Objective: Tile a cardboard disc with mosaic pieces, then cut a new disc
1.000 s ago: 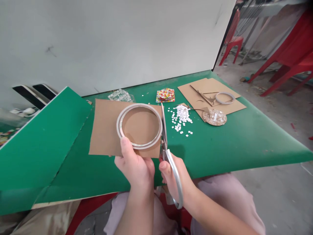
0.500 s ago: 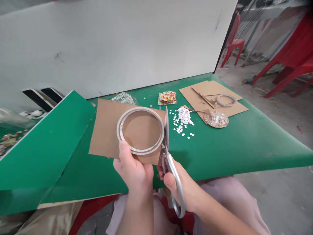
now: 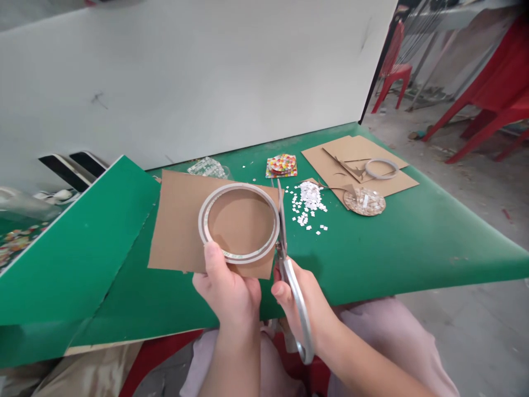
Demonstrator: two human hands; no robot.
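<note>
My left hand (image 3: 229, 289) pinches a brown cardboard sheet (image 3: 177, 220) together with a pale ring (image 3: 202, 226) that lies flat on it, the thumb on top of the ring and the fingers underneath. My right hand (image 3: 308, 303) grips grey-handled scissors (image 3: 298, 298). Their blades point away from me, at the sheet's right edge just beside the ring, one blade showing above the cardboard. The fingers of my right hand are partly hidden behind the handles.
On the green table (image 3: 372, 253) lie white paper squares (image 3: 309, 198), a multicoloured mosaic piece (image 3: 281, 165), brown cardboard sheets (image 3: 355, 146), a second ring (image 3: 382, 169) and a tile-covered disc (image 3: 366, 202). A white panel (image 3: 206, 77) stands behind. Red chairs (image 3: 483, 99) are at right.
The cardboard and ring have shifted slightly down and right. The scissor blades have come closer together at the sheet's right edge, and my right thumb has moved a little.
</note>
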